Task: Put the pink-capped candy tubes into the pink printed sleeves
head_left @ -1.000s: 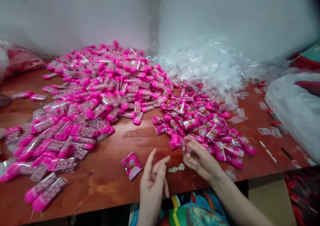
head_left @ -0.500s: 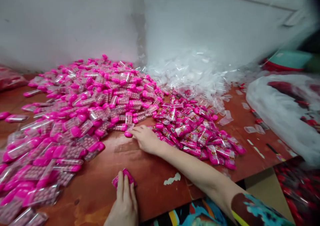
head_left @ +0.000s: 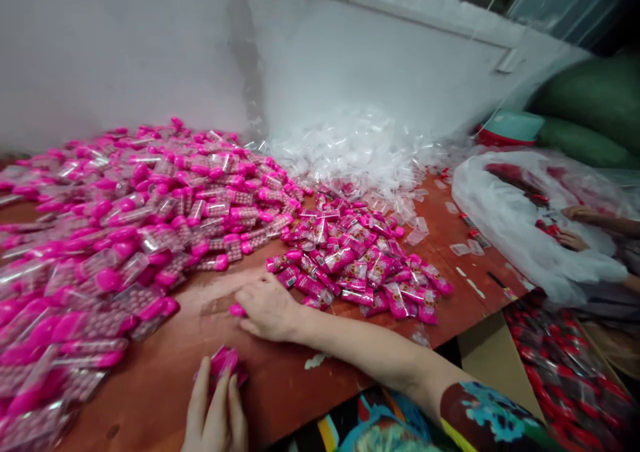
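My right hand (head_left: 267,309) is closed on a small candy bottle (head_left: 237,310); only its pink cap pokes out past the fingers, and the rest is hidden. Lower down, my left hand (head_left: 216,415) holds a shiny pink wrapper (head_left: 224,364) low over the table's near part. On the left spreads a large heap of clear candy bottles (head_left: 150,239) with pink caps and pale pink balls inside. Just beyond my right forearm lies a smaller pile of pink wrapped packs (head_left: 365,265).
Clear plastic pieces (head_left: 360,149) are heaped against the wall at the back of the brown table (head_left: 155,392). To the right is a white plastic bag (head_left: 480,192), with a co-worker's hands (head_left: 573,239) at it. Below stands a box of red items (head_left: 555,365).
My right hand has drawn back from the bottle heap toward my left hand, bringing a pink-capped bottle. The wrapper at my left hand looks more raised. The view has swung right.
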A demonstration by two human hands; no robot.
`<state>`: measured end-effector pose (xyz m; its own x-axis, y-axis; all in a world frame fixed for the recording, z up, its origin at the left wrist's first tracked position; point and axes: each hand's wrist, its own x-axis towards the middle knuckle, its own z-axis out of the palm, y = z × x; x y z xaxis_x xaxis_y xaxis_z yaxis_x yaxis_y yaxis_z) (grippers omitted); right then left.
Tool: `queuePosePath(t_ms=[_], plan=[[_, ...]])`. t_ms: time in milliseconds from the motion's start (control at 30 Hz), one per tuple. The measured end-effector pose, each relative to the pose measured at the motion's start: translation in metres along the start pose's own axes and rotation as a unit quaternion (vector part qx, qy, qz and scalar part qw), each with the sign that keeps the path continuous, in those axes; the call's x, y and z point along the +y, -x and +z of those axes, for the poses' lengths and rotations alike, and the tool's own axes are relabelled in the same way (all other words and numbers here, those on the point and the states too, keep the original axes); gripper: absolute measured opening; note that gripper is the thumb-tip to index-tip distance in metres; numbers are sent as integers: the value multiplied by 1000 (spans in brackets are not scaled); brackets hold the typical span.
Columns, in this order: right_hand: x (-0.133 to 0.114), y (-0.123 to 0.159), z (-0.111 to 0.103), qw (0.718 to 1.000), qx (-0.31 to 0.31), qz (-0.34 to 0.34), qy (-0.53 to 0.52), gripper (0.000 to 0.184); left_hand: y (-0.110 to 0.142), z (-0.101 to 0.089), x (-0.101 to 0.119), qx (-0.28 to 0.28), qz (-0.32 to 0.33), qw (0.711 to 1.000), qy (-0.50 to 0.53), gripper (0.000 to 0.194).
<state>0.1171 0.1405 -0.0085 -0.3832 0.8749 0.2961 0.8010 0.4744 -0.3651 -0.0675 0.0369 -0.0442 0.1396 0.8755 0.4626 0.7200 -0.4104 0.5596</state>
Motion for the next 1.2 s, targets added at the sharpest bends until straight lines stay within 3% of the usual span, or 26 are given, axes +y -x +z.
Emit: queuePosePath(t_ms=[33,67,133,233,267,333,433,533,600,667,733,767,867,1033,1200], plan=[[-4,11,-6,994,17,60,-95,21,-2,-4,16,29,-27,998,-56,71],[-8,23,-12,968,40,141,-206,20,-5,-6,31,46,-33,995,-86,72],[-12,48,-21,855,51,254,-448,19,-10,-3,55,77,-4,994,-80,67],[-13,80,-27,644,-47,298,-704,23,-11,13,73,47,28,996,-77,45],[-13,89,-27,596,-64,309,-738,27,-8,18,76,35,36,995,-84,41],[-14,101,-25,558,-41,344,-754,31,-2,27,80,6,49,995,-90,35],[-13,109,-23,576,35,391,-717,42,0,32,86,-24,27,998,-42,31],[-6,109,-28,644,81,398,-648,46,-6,27,93,-47,-123,985,109,43],[0,109,-35,691,70,375,-614,43,-13,22,96,-94,-254,935,228,48],[3,109,-41,710,22,352,-610,40,-19,18,96,-171,-346,865,321,35],[5,111,-43,701,-1,346,-623,38,-23,19,94,-217,-397,803,388,21],[5,112,-43,690,2,352,-632,38,-24,20,94,-219,-417,781,410,24],[1,116,-40,659,7,372,-654,41,-26,25,93,-172,-474,731,459,30],[-11,121,-35,649,23,383,-657,49,-26,33,96,-136,-520,689,486,35],[-12,119,-32,654,44,399,-641,49,-26,33,94,-161,-550,648,503,34]])
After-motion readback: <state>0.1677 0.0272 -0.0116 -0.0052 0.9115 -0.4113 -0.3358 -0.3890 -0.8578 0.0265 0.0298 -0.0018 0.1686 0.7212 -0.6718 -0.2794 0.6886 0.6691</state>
